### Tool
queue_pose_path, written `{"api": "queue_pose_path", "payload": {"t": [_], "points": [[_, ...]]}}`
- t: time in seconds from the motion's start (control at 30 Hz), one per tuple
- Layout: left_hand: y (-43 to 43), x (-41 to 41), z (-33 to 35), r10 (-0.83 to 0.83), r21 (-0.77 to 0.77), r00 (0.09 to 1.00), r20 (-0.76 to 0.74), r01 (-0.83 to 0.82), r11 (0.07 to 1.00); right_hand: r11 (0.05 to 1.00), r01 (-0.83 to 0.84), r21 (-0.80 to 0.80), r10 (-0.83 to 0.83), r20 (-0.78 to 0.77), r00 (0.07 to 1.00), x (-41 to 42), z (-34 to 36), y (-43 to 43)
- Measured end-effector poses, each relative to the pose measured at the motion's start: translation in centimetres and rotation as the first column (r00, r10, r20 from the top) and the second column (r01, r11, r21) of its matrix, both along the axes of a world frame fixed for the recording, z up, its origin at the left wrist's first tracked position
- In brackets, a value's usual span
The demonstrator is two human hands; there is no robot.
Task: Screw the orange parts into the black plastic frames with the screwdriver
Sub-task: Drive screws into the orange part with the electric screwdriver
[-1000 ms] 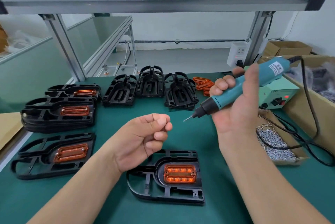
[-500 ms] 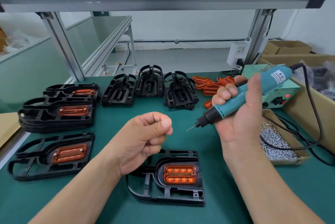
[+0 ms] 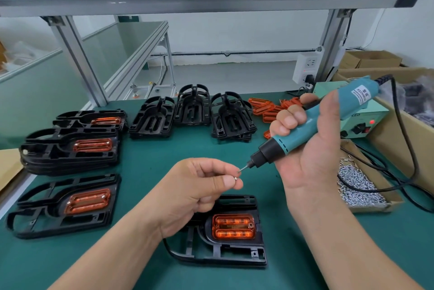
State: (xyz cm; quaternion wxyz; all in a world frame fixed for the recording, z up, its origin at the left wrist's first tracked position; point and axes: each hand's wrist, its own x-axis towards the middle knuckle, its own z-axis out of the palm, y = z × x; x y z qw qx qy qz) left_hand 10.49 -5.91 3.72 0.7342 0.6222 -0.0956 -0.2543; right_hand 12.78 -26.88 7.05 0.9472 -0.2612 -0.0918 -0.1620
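Observation:
My right hand (image 3: 312, 149) grips a teal electric screwdriver (image 3: 312, 120), its bit pointing down-left. The bit tip touches a small silver screw (image 3: 237, 179) that my left hand (image 3: 202, 193) pinches between thumb and forefinger above the mat. Below both hands lies a black plastic frame (image 3: 234, 249) with an orange part (image 3: 233, 226) seated in it. Another frame with an orange part (image 3: 87, 200) lies at the near left. Behind it is a stack of frames (image 3: 70, 149) with orange parts on top.
Bare black frames (image 3: 192, 113) stand at the back, with loose orange parts (image 3: 267, 109) beside them. A cardboard tray of screws (image 3: 359, 184) sits at the right under the screwdriver's black cord (image 3: 408, 149). A green power unit (image 3: 361, 123) and cardboard boxes stand far right.
My left hand has uncurled from a fist and now pinches a screw out at its fingertips. The screwdriver has dipped down and left until its bit meets the screw.

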Motion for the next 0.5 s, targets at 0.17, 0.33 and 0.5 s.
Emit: {"api": "queue_pose_path", "payload": {"t": [0.17,0.33,0.5], "points": [[-0.04,-0.04,0.12,0.009,-0.022,1.000,-0.015,-0.010,1.000,1.000,-0.015,0.011,0.015,0.003,1.000,0.02,-0.03,-0.01],[0.07,-0.06,0.19,0.016,-0.035,1.000,-0.023,-0.016,0.999,1.000,-0.025,-0.014,0.025,-0.001,1.000,-0.06,-0.11,0.25],[0.02,-0.08,0.26,0.014,-0.031,1.000,-0.018,-0.014,0.999,0.999,-0.032,-0.013,0.032,0.000,0.999,-0.11,-0.12,0.25]]}}
